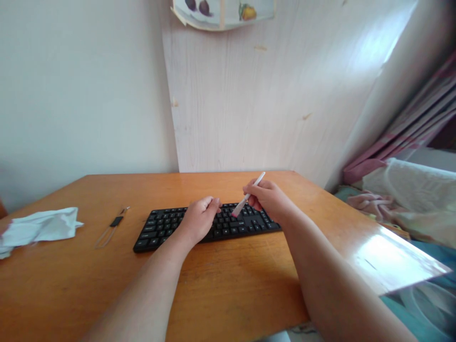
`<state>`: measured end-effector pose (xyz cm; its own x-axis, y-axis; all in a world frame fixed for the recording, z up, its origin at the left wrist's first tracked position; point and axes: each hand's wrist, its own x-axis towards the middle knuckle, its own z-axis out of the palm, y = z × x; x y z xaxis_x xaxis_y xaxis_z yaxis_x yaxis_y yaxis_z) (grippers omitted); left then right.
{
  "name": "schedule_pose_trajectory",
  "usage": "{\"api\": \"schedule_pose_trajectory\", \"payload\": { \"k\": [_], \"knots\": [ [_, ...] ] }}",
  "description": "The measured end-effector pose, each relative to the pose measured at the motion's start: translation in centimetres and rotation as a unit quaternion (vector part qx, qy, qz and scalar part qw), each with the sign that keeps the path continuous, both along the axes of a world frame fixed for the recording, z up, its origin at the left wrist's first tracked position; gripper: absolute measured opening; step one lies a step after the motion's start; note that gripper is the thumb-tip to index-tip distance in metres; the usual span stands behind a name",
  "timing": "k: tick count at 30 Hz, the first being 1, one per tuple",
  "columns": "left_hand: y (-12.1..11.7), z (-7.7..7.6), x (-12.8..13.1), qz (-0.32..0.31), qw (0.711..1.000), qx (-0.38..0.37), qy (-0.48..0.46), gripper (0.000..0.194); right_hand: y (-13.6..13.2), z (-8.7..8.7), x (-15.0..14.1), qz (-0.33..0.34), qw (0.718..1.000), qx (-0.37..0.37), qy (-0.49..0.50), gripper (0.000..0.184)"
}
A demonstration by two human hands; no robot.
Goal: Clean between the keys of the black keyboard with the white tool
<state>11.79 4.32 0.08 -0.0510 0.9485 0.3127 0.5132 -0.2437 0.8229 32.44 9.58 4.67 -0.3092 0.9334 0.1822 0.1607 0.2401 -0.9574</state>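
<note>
A black keyboard (156, 229) lies on the wooden table in front of me, its right end slightly farther away than its left. My right hand (265, 194) is closed round the white handle of a small brush (242, 205). The brush tilts down to the left, and its pinkish bristle tip is at the keys right of the keyboard's middle. Over the middle of the keyboard is my left hand (201, 218), its fingers curled and thumb against them. What it holds, if anything, is hidden; the hand covers several keys.
Left of the keyboard lies a small black piece with a looped pale cord (116, 221). A crumpled white cloth (44, 225) is at the table's left. Behind the table (228, 275) rises a pale board (256, 114). Bedding (420, 185) and a pink curtain (399, 133) are at the right.
</note>
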Motion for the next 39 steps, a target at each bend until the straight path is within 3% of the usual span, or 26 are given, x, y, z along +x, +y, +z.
{"api": "schedule_pose_trajectory", "payload": {
  "k": [3, 6, 14, 22, 26, 30, 33, 36, 39],
  "knots": [
    [-0.2, 0.0, 0.8, -0.068, 0.992, -0.033, -0.105, 0.053, -0.1, -0.4, -0.4, 0.028, 0.998, -0.009, 0.053, 0.019],
    [-0.8, 0.3, 1.4, -0.123, 0.980, -0.063, -0.143, 0.056, -0.4, -0.6, -1.0, 0.053, 0.995, -0.022, 0.082, 0.023],
    [-1.7, 1.2, 1.7, -0.157, 0.966, -0.103, -0.176, 0.047, -0.8, -0.8, -2.0, 0.066, 0.982, -0.076, 0.158, 0.031],
    [-1.5, 1.1, 1.6, -0.188, 0.954, -0.096, -0.211, 0.048, -0.6, -1.1, -2.5, 0.017, 0.971, -0.106, 0.213, 0.032],
    [-1.6, 1.6, 1.1, -0.157, 0.964, -0.072, -0.203, 0.047, 0.6, -0.8, -1.5, -0.071, 0.954, -0.086, 0.279, 0.029],
    [-1.1, 1.6, 0.6, -0.066, 0.984, -0.033, -0.164, 0.045, 1.9, -0.3, 0.2, -0.138, 0.936, -0.055, 0.320, 0.023],
    [-0.5, 1.1, 0.3, -0.002, 0.999, -0.003, -0.043, 0.041, 2.4, 0.3, 1.1, -0.172, 0.933, -0.050, 0.312, 0.017],
    [-0.1, 0.7, 0.0, 0.007, 0.996, 0.027, 0.085, 0.037, 2.8, 1.2, 1.8, -0.183, 0.934, -0.052, 0.302, 0.016],
    [-0.2, 0.7, -0.1, 0.004, 0.989, 0.056, 0.139, 0.038, 3.4, 1.9, 2.6, -0.179, 0.939, -0.055, 0.288, 0.017]
  ]
}}
